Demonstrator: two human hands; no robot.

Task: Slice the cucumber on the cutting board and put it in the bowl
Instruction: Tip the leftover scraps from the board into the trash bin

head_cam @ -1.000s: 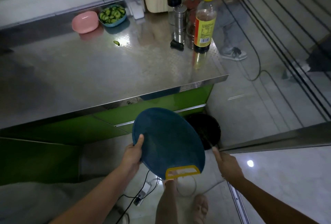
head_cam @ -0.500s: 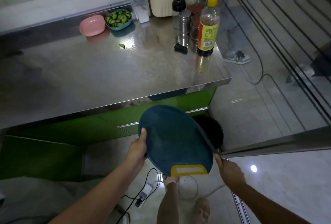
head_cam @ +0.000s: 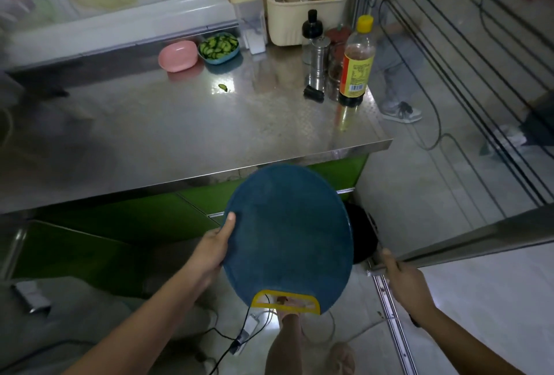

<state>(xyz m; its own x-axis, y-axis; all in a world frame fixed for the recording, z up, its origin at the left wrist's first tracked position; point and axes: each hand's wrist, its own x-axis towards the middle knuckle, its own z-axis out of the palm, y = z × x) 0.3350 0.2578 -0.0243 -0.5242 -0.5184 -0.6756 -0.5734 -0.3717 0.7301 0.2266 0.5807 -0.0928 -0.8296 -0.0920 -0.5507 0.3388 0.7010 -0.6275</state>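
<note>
My left hand point(head_cam: 214, 250) grips the left rim of a round blue cutting board point(head_cam: 287, 233) with a yellow handle, thumb on its top face. The bare board is held tilted in the air, in front of the steel counter's edge and partly over a black bin point(head_cam: 361, 238). To the board's right, my right hand point(head_cam: 403, 281) is curled around a dark knife handle; the blade is hard to make out against the metal rail. A blue bowl point(head_cam: 232, 55) full of cucumber slices stands at the back of the counter. One stray cucumber piece point(head_cam: 222, 87) lies on the counter.
A pink bowl point(head_cam: 177, 56) sits left of the blue one. Sauce bottle point(head_cam: 356, 60), shakers and a cream basket point(head_cam: 302, 19) crowd the steel counter point(head_cam: 180, 135) at the back right. Cables and a power strip point(head_cam: 239, 340) lie by my feet. Another person's shoe point(head_cam: 401, 112) is beyond the counter.
The board has risen slightly, and its far rim now overlaps the counter's front edge. My right hand stays beside it, and my view has moved closer to the counter.
</note>
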